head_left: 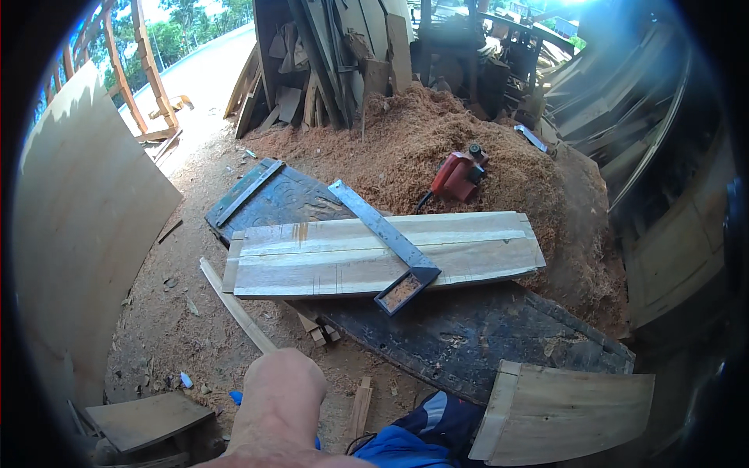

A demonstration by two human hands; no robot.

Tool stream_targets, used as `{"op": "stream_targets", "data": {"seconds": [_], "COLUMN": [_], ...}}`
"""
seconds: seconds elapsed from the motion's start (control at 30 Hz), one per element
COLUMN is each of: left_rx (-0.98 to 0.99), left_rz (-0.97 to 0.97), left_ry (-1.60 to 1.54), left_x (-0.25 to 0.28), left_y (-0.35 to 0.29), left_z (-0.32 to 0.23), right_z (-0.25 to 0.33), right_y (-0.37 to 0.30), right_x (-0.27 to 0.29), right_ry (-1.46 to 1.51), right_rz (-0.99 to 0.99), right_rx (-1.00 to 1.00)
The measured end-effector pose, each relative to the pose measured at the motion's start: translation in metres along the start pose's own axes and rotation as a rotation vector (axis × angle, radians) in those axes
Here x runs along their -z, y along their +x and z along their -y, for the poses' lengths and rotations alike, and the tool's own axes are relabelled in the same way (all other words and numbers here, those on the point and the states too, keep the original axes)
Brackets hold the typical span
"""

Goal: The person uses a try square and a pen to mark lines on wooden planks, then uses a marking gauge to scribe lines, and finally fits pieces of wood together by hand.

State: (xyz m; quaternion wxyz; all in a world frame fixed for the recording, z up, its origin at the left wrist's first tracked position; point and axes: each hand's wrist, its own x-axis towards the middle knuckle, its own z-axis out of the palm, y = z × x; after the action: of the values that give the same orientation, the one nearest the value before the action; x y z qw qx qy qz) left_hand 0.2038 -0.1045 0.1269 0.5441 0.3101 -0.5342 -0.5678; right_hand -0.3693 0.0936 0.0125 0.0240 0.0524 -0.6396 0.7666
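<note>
My left hand (285, 376) reaches in from the lower edge with its back toward me. It is closed, its fingers hidden beneath it, round the near end of a thin wooden strip (232, 303). The strip slants away to the left, past the left end of a pale wooden board (312, 261). A try square (382, 226) with a metal blade and a dark, hollow stock lies aslant on that board, its stock hanging over the near edge. Pencil lines cross the board near the square. My right hand does not show.
Beneath the board lies a dark, worn panel (437, 335). A red power planer (460, 175) rests on a heap of shavings (530, 187). Another plank (569, 413) lies at lower right. A large plywood sheet (86, 234) stands at left; timber (331, 62) leans at the back.
</note>
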Motion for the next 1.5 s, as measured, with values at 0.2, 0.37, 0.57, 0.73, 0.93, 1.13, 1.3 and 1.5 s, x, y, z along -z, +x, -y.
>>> {"op": "stream_targets", "data": {"seconds": [0.2,0.37,0.57,0.73,0.93,1.13,1.3,1.5], "left_rx": [-0.048,-0.087,-0.274,-0.595,-0.722,-0.188,0.086,-0.072], "left_rz": [-0.022,-0.007,0.076,0.338,0.622,0.388,0.31,0.0], "left_ry": [0.023,0.043,0.048,-0.018,0.33,1.944,2.057,1.732], "left_x": [0.005,0.01,0.009,-0.01,-0.074,-0.038,-0.005,0.033], "left_y": [0.006,0.017,0.04,0.078,0.154,0.144,0.097,0.081], "left_z": [-0.001,-0.01,-0.035,-0.092,-0.061,0.028,0.035,0.027], "right_z": [0.008,0.026,0.041,0.049,0.076,0.07,0.059,0.033], "right_y": [0.015,0.019,0.032,0.038,0.005,-0.022,0.007,0.013], "right_x": [0.01,0.043,0.064,0.074,0.022,-0.043,-0.009,-0.019], "right_ry": [0.037,0.024,0.0,-0.017,-0.04,-0.257,-0.27,-0.274], "right_rz": [0.019,0.008,0.007,0.036,0.543,0.601,0.642,0.523], "right_rx": [0.034,0.065,0.096,0.104,0.134,0.253,0.299,0.207]}}
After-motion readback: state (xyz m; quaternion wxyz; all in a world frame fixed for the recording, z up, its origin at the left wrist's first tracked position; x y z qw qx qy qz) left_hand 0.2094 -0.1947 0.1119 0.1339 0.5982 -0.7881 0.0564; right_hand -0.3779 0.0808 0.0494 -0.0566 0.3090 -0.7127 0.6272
